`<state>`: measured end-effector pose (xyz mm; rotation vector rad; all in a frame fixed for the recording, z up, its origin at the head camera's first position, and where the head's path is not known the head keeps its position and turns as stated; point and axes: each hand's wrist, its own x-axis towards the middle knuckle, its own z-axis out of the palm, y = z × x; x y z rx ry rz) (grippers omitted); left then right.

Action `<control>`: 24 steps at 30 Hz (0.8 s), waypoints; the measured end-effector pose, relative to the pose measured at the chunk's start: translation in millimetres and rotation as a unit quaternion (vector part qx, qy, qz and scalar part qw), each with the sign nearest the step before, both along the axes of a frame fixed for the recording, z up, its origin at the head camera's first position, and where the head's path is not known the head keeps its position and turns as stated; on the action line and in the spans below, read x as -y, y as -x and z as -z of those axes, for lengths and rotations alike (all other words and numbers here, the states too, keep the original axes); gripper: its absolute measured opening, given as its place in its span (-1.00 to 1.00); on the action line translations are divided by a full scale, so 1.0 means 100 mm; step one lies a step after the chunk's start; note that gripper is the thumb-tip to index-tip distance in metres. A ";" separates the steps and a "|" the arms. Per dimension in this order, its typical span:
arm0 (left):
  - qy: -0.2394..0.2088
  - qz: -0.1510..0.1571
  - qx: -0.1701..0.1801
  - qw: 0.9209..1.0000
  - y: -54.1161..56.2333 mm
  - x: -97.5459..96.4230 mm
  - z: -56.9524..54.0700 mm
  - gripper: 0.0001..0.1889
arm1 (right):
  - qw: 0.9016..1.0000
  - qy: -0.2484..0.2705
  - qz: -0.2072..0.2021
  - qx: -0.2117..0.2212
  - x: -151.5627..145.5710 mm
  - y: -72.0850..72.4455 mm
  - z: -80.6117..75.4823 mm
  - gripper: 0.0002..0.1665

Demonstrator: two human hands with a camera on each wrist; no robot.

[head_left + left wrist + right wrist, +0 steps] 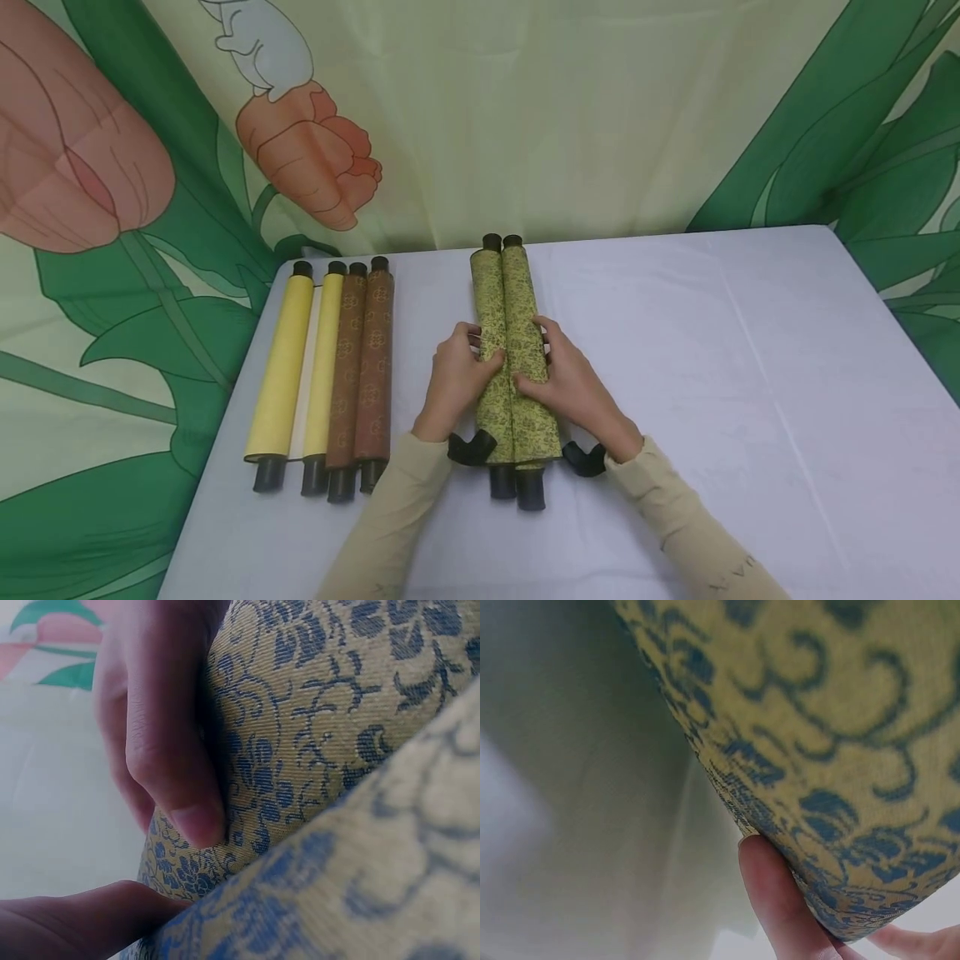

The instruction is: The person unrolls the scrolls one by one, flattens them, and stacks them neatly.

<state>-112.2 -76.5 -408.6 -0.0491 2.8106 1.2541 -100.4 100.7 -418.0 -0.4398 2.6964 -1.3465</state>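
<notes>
Gripping patterned scroll (519, 346), left hand (456, 377), right hand (573, 385)

This looks like a curtained indoor nook, whether home or studio cannot be told. A cartoon-printed curtain (585, 125) with a pink tulip (75, 142) at left hangs beyond the white-clothed tabletop (675, 358).

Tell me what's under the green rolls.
White table shows around the green rolls; the patch directly beneath them is covered, so nothing there can be made out. The left hand and right hand, gripping the outer sides, hide parts of those edges too.
</notes>
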 end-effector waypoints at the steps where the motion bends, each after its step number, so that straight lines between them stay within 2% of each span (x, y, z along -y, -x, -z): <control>1: 0.001 0.002 -0.002 1.000 0.00 -0.01 0.01 -0.49 | 1.000 0.000 0.002 0.002 -0.02 0.00 0.00 0.03; 11: -0.017 0.018 0.015 1.000 -0.01 -0.17 -0.02 -0.47 | 1.000 -0.002 0.018 0.013 -0.19 -0.05 0.01 0.04; 24: -0.021 0.025 0.013 0.999 -0.01 -0.34 0.00 -0.46 | 1.000 -0.005 0.025 0.012 -0.38 -0.06 0.06 0.04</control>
